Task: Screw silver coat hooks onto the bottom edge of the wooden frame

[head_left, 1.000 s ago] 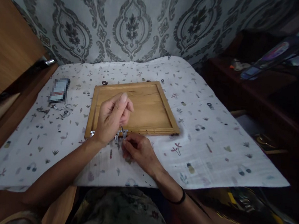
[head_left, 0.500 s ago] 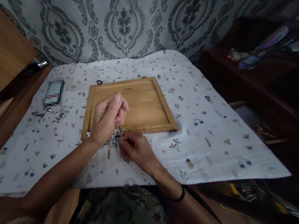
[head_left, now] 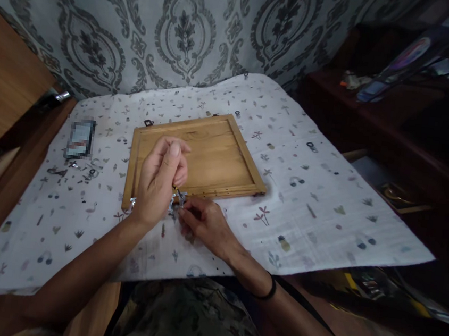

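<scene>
A framed wooden panel, like a small cabinet door, lies flat on the patterned cloth. My left hand is closed above its near edge, around what looks like a small screwdriver; only a short bit of it shows below the fingers, angled toward a silver metal hinge. The fingers of my right hand pinch at that hinge by the panel's near edge, and its thumb and forefinger partly hide it. Another silver hinge piece sits at the panel's near left corner.
A white printed cloth covers the table. At the left lie a phone, blurred out, and small metal parts. Wooden furniture stands at the left, a patterned curtain hangs behind, and an open drawer is at the right.
My left hand has turned slightly about the screwdriver and its fingers have shifted, showing a little more of the tool below. My right hand stays at the hinge.
</scene>
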Motion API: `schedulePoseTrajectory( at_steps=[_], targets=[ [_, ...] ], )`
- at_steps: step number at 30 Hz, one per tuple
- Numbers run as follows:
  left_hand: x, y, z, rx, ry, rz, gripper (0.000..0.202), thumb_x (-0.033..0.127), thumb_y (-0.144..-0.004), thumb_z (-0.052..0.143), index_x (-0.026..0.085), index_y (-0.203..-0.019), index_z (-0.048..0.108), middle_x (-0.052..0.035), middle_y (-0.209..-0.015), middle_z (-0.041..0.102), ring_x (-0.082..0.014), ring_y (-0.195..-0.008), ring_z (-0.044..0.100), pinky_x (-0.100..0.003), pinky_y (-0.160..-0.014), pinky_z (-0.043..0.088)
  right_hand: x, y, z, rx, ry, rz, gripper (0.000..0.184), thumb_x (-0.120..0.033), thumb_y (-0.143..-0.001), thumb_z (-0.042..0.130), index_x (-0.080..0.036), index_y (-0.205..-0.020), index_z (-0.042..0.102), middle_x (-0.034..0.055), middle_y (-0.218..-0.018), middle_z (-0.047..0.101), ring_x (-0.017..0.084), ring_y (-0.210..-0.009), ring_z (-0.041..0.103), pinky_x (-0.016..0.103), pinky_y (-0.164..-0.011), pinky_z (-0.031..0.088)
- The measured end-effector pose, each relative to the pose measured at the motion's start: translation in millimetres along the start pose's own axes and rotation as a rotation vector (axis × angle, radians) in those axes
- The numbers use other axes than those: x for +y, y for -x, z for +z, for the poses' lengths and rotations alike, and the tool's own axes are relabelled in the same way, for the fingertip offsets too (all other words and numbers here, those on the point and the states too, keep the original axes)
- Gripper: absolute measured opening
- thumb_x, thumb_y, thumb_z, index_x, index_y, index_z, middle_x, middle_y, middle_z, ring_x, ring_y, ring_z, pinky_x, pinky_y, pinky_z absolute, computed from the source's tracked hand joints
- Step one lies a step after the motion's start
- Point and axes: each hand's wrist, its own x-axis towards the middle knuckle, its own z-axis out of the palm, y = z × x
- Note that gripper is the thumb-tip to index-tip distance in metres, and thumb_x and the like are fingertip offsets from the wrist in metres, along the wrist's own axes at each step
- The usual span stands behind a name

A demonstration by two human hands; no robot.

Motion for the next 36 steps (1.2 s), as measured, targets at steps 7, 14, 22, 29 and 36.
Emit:
schedulePoseTrajectory(
  at_steps=[7,14,22,29,36],
  targets=[
    [0,-13,-1.0,-0.269,0.113,-0.072,0.044,0.059,-0.092,0.069,0.020,-0.076,0.057,0.0119,-0.046,0.025,-0.0052,-0.037,0.019,-0.019,-0.038,0.020,-1,0,0,0.000,0.005,-0.007,0.023,-0.011,-0.090,0.057,-0.021,-0.069,0.055,-0.0026,-0.057,0.064,0.012,-0.051,0.057,0.023,-0.054,0.041],
    [-3,-19,-12.4,-0.243,0.033,-0.054,0.038,0.055,-0.097,0.066,0.019,-0.085,0.060,0.0080,-0.054,0.042,-0.0066,-0.044,0.037,-0.018,-0.045,0.035,0,0,0,-0.011,0.002,-0.008,0.024,-0.011,-0.091,0.056,-0.020,-0.068,0.057,-0.0026,-0.056,0.065,0.011,-0.049,0.056,0.023,-0.054,0.040],
    [-3,-9,1.3,-0.033,0.094,0.012,0.041,0.058,-0.093,0.070,0.021,-0.079,0.057,0.0108,-0.050,0.029,-0.0054,-0.039,0.022,-0.018,-0.038,0.023,-1,-2,0,-0.012,-0.012,0.040,0.024,-0.010,-0.090,0.056,-0.021,-0.069,0.055,-0.0033,-0.056,0.063,0.012,-0.050,0.058,0.023,-0.054,0.043],
    [-1,-20,-14.1,-0.427,0.122,-0.105,0.047,0.059,-0.093,0.068,0.019,-0.071,0.058,0.0104,-0.046,0.028,-0.0046,-0.037,0.019,-0.019,-0.037,0.019,-1,-1,-1,-0.007,0.025,-0.005,0.024,-0.008,-0.089,0.056,-0.020,-0.068,0.056,-0.0028,-0.057,0.066,0.011,-0.049,0.054,0.023,-0.054,0.039],
    [-1,-6,-3.3,-0.066,-0.022,-0.008,0.040,0.058,-0.094,0.068,0.020,-0.084,0.061,0.0067,-0.057,0.044,-0.0072,-0.049,0.040,-0.019,-0.047,0.037,-1,-1,0,-0.010,-0.015,0.037,0.023,-0.010,-0.090,0.057,-0.021,-0.069,0.056,-0.0025,-0.058,0.064,0.012,-0.052,0.059,0.023,-0.055,0.043]
  ],
)
